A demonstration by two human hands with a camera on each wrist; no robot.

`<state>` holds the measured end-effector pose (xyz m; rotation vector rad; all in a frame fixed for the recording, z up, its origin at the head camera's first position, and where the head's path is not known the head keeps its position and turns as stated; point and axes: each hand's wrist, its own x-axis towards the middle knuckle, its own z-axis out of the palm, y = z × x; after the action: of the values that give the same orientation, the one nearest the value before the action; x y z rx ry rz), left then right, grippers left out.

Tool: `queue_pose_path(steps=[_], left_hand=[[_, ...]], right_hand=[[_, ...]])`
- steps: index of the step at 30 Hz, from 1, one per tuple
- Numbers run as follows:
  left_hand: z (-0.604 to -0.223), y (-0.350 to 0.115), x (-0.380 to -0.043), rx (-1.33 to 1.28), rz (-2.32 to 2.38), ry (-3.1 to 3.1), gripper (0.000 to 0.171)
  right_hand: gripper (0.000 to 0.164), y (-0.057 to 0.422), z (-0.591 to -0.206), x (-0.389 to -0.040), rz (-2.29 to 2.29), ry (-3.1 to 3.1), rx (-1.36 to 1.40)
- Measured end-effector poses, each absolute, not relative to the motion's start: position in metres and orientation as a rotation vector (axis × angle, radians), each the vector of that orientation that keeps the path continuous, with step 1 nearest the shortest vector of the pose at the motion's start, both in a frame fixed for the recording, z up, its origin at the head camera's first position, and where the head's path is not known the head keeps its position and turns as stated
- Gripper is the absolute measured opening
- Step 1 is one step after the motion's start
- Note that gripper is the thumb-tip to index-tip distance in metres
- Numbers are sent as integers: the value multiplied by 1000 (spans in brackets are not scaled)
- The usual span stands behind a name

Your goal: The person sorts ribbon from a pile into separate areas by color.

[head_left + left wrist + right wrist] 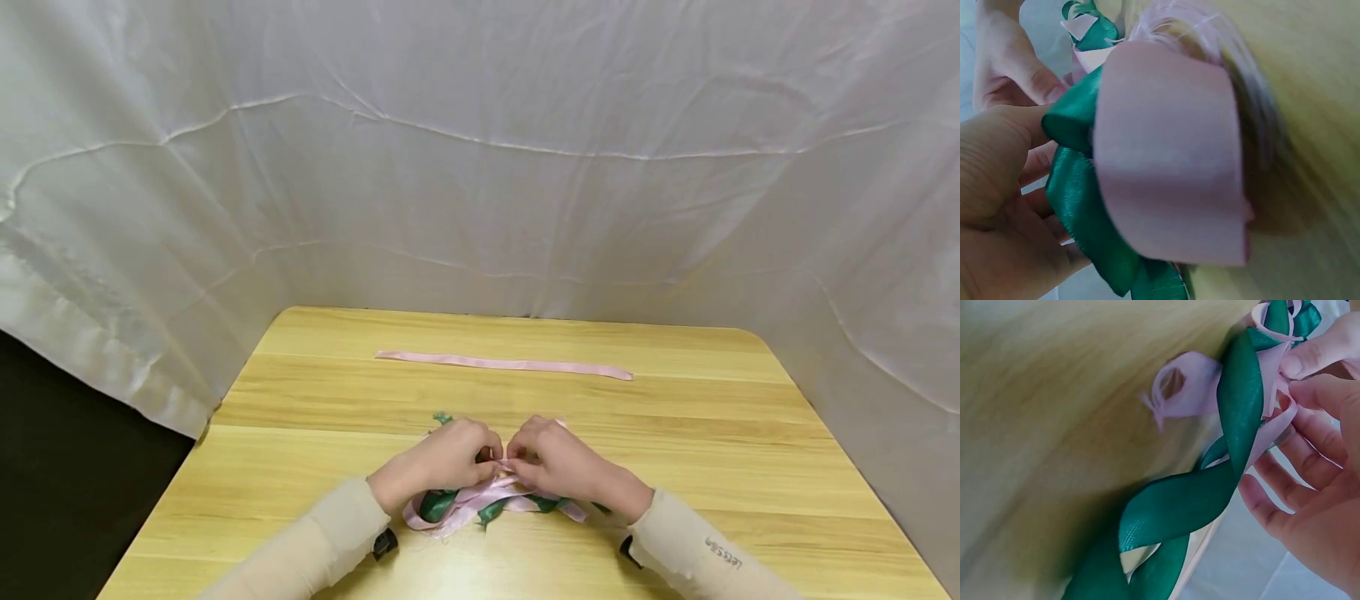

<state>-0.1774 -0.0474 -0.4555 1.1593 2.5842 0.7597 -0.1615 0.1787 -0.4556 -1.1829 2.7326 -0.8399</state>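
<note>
Pink and green ribbons [467, 503] heaped on the wooden table [750, 450], toward its near side
Left hand [453, 454] and right hand [558, 458] pinch the ribbons' pink part, fingertips closed; a straight pink strip [510, 364] lies nearer the table's far edge.

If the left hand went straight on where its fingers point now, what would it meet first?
Probably the right hand, directly opposite; the gap between them, if any, is unclear.
</note>
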Motion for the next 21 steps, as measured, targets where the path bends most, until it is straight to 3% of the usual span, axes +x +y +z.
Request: queue_pose_path(steps=[8, 13, 21], left_hand=[[-454, -48, -178, 1206, 869, 2560, 21], [-447, -51, -179, 1193, 967, 2500, 19], [-434, -57, -180, 1163, 1060, 2443, 23]], right_hand=[[7, 179, -453, -160, -1053, 2629, -1060], [18, 180, -448, -160, -1139, 2601, -1012], [17, 181, -437, -161, -1184, 2669, -1009]])
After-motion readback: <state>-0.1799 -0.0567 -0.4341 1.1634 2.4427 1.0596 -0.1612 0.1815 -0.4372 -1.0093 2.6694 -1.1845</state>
